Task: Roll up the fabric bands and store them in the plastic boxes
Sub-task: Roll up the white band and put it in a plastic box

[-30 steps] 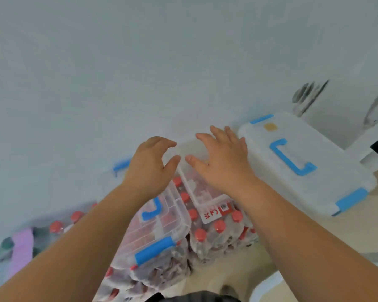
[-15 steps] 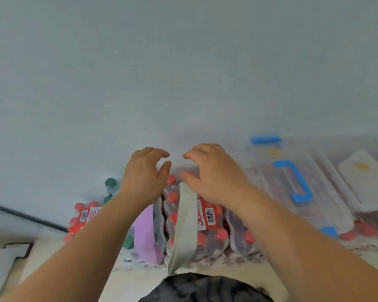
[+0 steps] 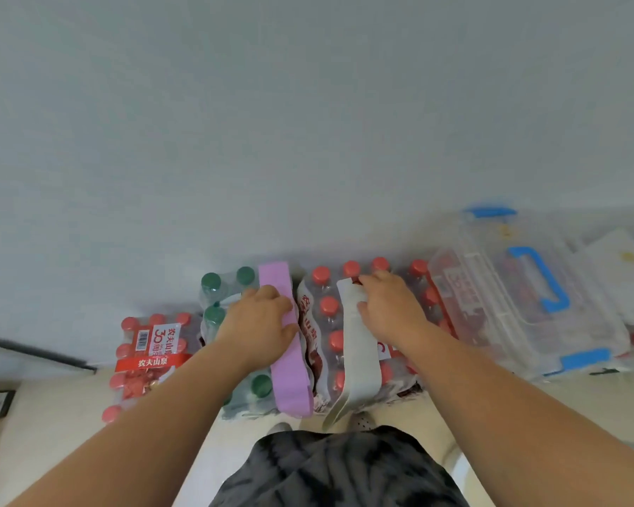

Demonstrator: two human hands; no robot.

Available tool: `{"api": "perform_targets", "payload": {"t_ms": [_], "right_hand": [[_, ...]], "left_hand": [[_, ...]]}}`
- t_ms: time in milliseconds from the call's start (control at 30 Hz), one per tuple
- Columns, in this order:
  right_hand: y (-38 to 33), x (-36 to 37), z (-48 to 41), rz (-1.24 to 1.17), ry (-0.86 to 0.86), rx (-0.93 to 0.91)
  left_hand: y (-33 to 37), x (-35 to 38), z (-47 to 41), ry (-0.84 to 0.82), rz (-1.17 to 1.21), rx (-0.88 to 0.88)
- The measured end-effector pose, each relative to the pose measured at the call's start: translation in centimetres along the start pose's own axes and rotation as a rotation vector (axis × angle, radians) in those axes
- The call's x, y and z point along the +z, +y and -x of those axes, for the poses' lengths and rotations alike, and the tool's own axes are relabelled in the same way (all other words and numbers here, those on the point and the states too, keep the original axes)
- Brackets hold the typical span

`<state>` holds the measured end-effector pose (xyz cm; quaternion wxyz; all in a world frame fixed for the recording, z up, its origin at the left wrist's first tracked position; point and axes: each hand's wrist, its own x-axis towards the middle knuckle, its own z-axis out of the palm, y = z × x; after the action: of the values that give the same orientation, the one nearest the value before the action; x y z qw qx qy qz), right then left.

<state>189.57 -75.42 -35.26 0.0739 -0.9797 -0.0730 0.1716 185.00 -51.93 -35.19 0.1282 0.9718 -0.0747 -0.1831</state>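
Note:
A purple fabric band [image 3: 293, 382] lies flat over a shrink-wrapped pack of green-capped bottles [image 3: 213, 312]. My left hand [image 3: 260, 320] is pressed onto its middle, fingers curled over its left edge and thumb across it. Beside it a pale grey band [image 3: 355, 364] is draped over a pack of red-capped bottles [image 3: 326, 305], its near end hanging off the front. My right hand [image 3: 388, 305] grips that band's far end between thumb and fingers. A clear plastic box [image 3: 520, 298] with a blue handle and blue clips sits closed to the right.
A second clear box [image 3: 623, 272] stands at the far right. Another pack of red-capped bottles [image 3: 147, 356] lies lower at the left. A plain wall rises right behind the packs. My dark patterned clothing [image 3: 337, 466] fills the bottom centre.
My view swung left from the boxes to the bottle packs. Both hands dropped from hovering onto the bands: the left onto the purple one, the right onto the grey one's far end.

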Motion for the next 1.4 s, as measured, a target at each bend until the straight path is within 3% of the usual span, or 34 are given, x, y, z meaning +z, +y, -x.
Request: {"api": "perform_targets", "payload": {"t_ms": [167, 300, 500, 667, 867, 1067, 1267, 1400], "right_hand": [[-0.2, 0.2, 0.3, -0.067, 0.098, 0.008], [-0.1, -0.8, 1.5, -0.252, 0.108, -0.035], [-0.7, -4.4, 5.4, -0.485, 0.094, -0.173], [-0.8, -6.2, 7.9, -0.621, 0.103, -0.241], [1.4, -7.0, 10.4, -1.098, 0.075, -0.151], [3.6, -8.8, 13.0, -1.406, 0.090, -0.202], [6.2, -8.1, 14.1, -1.309, 0.215, -0.348], [6.8, -7.9, 14.9, -1.213, 0.211, -0.424]], "left_hand": [[-0.5, 0.0, 0.1, -0.008, 0.040, 0.025], [0.2, -0.7, 0.2, 0.052, 0.161, 0.028], [5.1, -2.4, 1.5, 0.069, 0.742, 0.092], [7.8, -3.0, 3.3, 0.113, 0.939, 0.136], [10.8, -4.3, 5.1, 0.204, 1.158, 0.079], [15.3, -5.7, 6.8, 0.327, 1.248, 0.138], [19.1, -4.8, 8.4, 0.397, 1.263, 0.075], [20.6, -4.3, 9.5, 0.426, 1.289, 0.063]]}}
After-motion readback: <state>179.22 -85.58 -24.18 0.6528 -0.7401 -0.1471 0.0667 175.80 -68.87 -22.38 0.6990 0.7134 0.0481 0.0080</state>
